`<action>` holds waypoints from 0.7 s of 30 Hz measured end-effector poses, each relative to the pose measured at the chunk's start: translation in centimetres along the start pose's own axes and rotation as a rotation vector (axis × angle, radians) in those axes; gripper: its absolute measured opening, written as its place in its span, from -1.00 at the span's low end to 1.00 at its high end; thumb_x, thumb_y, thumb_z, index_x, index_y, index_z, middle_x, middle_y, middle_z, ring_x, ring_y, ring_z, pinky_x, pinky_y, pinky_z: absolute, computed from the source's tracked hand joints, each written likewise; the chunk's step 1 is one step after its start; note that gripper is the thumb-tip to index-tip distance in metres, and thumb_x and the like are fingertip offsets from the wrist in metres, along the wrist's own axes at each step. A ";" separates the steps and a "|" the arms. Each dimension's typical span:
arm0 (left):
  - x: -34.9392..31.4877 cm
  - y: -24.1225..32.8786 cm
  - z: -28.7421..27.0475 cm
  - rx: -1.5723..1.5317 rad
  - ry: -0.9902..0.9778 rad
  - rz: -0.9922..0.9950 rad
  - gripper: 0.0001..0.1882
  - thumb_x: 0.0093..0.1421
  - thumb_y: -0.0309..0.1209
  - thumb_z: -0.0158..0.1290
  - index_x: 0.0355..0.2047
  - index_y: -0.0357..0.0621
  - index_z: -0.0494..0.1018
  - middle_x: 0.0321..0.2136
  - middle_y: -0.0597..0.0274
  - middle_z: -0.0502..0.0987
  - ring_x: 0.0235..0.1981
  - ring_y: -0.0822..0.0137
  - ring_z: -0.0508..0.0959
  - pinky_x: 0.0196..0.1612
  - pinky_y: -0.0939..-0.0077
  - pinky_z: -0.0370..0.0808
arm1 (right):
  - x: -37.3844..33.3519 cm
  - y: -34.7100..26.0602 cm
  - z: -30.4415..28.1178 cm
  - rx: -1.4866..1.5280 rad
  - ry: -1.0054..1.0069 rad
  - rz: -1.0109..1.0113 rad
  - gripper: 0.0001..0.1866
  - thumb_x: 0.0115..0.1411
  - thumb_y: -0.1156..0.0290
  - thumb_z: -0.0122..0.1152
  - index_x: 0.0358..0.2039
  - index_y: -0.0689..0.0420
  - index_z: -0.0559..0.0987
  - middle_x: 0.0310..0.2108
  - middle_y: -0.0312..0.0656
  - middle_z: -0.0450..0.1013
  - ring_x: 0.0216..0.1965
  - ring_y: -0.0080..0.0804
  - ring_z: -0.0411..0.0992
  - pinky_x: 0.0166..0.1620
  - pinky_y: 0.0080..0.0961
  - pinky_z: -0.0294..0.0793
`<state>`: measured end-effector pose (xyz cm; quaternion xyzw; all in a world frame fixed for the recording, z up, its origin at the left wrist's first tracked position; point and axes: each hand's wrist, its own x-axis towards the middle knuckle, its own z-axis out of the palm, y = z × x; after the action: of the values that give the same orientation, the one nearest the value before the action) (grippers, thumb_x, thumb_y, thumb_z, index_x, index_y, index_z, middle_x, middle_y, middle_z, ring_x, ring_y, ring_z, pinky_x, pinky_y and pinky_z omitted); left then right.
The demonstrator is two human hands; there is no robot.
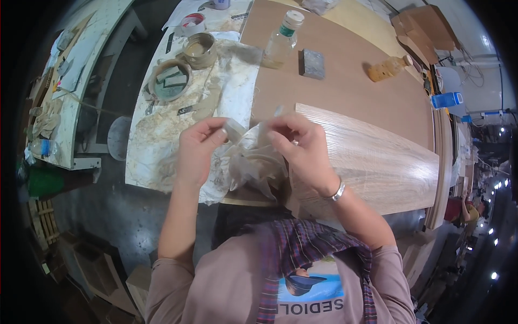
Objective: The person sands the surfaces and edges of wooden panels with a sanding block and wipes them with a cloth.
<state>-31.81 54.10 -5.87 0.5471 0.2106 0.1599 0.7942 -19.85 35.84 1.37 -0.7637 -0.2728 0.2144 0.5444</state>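
Observation:
Between thumb and fingers, my left hand (198, 150) pinches a small pale grey block (234, 131). My right hand (305, 148), with a silvery band at its wrist, is closed in a pinch facing it; blur hides what its fingertips hold. A crumpled whitish cloth or plastic sheet (253, 164) hangs below and between both hands, at the table's near edge. To the right of my right hand lies a wood-grain board (372, 167).
A bowl (181, 92) with small blocks in greenish liquid and a stained tin (198, 51) stand on a stained sheet (159, 135). Farther back are a clear bottle (279, 46), a dark grey block (313, 63) and a tilted amber bottle (386, 69).

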 end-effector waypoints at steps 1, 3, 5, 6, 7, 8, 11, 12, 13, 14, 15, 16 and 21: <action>-0.9 2.0 1.2 0.060 -0.069 -0.014 -0.73 0.15 -0.71 0.07 -0.11 -0.42 0.50 -0.23 0.13 0.59 -0.17 0.42 0.55 -0.04 0.52 0.47 | 0.5 -1.0 -0.7 -0.152 -0.051 -0.125 -0.76 0.06 0.50 0.36 -0.22 0.23 0.64 -0.45 -0.27 0.49 -0.39 -0.55 0.43 -0.31 -0.57 0.45; -1.5 2.6 2.5 0.219 -0.093 0.141 -0.74 0.11 -0.69 0.14 -0.15 -0.37 0.53 -0.28 0.18 0.61 -0.24 0.42 0.57 -0.09 0.53 0.49 | 1.1 -2.6 -1.4 -0.299 -0.150 -0.207 -0.75 0.04 0.50 0.37 -0.22 0.24 0.64 -0.45 -0.27 0.49 -0.39 -0.55 0.43 -0.31 -0.57 0.45; -2.1 3.4 3.8 0.360 -0.133 0.310 -0.71 0.01 -0.68 0.24 -0.21 -0.30 0.54 -0.36 0.21 0.63 -0.33 0.44 0.60 -0.18 0.58 0.51 | 1.0 -3.5 -1.9 -0.447 -0.251 -0.291 -0.74 0.02 0.51 0.38 -0.23 0.25 0.64 -0.46 -0.26 0.49 -0.38 -0.54 0.42 -0.30 -0.56 0.45; -2.2 3.4 3.9 0.356 -0.137 0.314 -0.71 0.01 -0.68 0.24 -0.21 -0.30 0.54 -0.36 0.21 0.63 -0.33 0.44 0.60 -0.18 0.58 0.51 | 0.9 -3.7 -2.1 -0.499 -0.277 -0.312 -0.73 -0.01 0.51 0.39 -0.24 0.25 0.64 -0.45 -0.26 0.50 -0.39 -0.54 0.42 -0.30 -0.56 0.45; -2.2 3.4 4.0 0.381 -0.146 0.288 -0.69 0.01 -0.63 0.26 -0.20 -0.29 0.54 -0.34 0.19 0.62 -0.30 0.39 0.60 -0.15 0.52 0.50 | 0.9 -3.8 -2.3 -0.553 -0.304 -0.334 -0.72 -0.03 0.52 0.41 -0.25 0.25 0.64 -0.45 -0.25 0.51 -0.40 -0.54 0.42 -0.30 -0.56 0.46; -2.3 3.4 4.0 0.406 -0.154 0.262 -0.67 0.00 -0.58 0.29 -0.18 -0.28 0.54 -0.31 0.18 0.62 -0.26 0.34 0.60 -0.12 0.46 0.50 | 0.7 -3.8 -2.8 -0.559 -0.303 -0.334 -0.72 -0.03 0.52 0.41 -0.25 0.25 0.64 -0.45 -0.25 0.51 -0.40 -0.54 0.42 -0.30 -0.56 0.46; -2.4 2.0 2.8 0.979 -0.148 0.555 -0.59 -0.03 -0.42 0.34 -0.14 -0.21 0.54 -0.19 0.20 0.59 -0.12 0.21 0.55 -0.02 0.34 0.44 | 0.1 -2.6 -6.3 -0.402 0.040 -0.126 -0.78 -0.02 0.52 0.37 -0.31 0.26 0.63 -0.46 -0.21 0.53 -0.48 -0.47 0.42 -0.37 -0.50 0.45; -2.6 1.4 3.2 0.968 -0.159 0.567 -0.59 -0.03 -0.42 0.34 -0.14 -0.21 0.54 -0.19 0.20 0.59 -0.12 0.21 0.55 -0.02 0.34 0.44 | -0.1 -1.6 -8.0 -0.411 0.161 -0.035 -0.80 -0.01 0.53 0.36 -0.32 0.27 0.63 -0.49 -0.26 0.52 -0.52 -0.59 0.39 -0.41 -0.57 0.42; -3.3 0.6 3.2 1.136 -0.157 0.605 -0.57 -0.05 -0.37 0.34 -0.14 -0.18 0.54 -0.15 0.20 0.58 -0.07 0.16 0.51 0.01 0.30 0.40 | 0.1 -0.3 -9.1 -0.368 0.246 -0.043 -0.82 0.02 0.54 0.32 -0.32 0.27 0.63 -0.53 -0.33 0.48 -0.55 -0.73 0.31 -0.45 -0.68 0.37; -3.9 -0.5 3.2 1.304 -0.153 0.640 -0.54 -0.07 -0.32 0.34 -0.13 -0.14 0.54 -0.10 0.21 0.56 -0.01 0.11 0.47 0.05 0.27 0.37 | 0.2 0.6 -9.2 -0.372 0.248 -0.043 -0.82 0.02 0.54 0.32 -0.32 0.27 0.63 -0.53 -0.33 0.48 -0.55 -0.73 0.31 -0.45 -0.68 0.37; -4.0 -1.9 2.9 1.315 -0.187 0.641 -0.55 -0.08 -0.36 0.31 -0.13 -0.11 0.55 -0.11 0.23 0.54 -0.02 0.13 0.47 0.04 0.28 0.36 | 0.3 0.9 -9.3 -0.328 0.337 -0.007 -0.81 0.02 0.54 0.33 -0.31 0.28 0.63 -0.53 -0.31 0.49 -0.54 -0.72 0.33 -0.44 -0.68 0.38; -4.3 -3.2 2.2 1.313 -0.192 0.647 -0.55 -0.08 -0.36 0.31 -0.13 -0.11 0.55 -0.11 0.23 0.54 -0.02 0.13 0.47 0.04 0.28 0.36 | 0.4 1.4 -9.0 -0.277 0.420 0.027 -0.80 0.02 0.53 0.33 -0.30 0.28 0.63 -0.52 -0.30 0.50 -0.53 -0.70 0.34 -0.43 -0.67 0.39; -4.6 -2.8 1.7 0.996 -0.127 0.524 -0.62 -0.13 -0.50 0.28 -0.21 -0.17 0.58 -0.29 0.16 0.54 -0.22 0.07 0.51 -0.16 0.24 0.47 | 2.6 3.2 -5.2 -0.289 0.465 -0.008 -0.76 0.02 0.47 0.40 -0.29 0.28 0.64 -0.45 -0.17 0.57 -0.50 -0.49 0.46 -0.37 -0.51 0.48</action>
<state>-34.84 49.57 -7.20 0.8982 0.0696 0.1999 0.3852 -14.04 33.00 -0.08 -0.8610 -0.1712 -0.0102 0.4787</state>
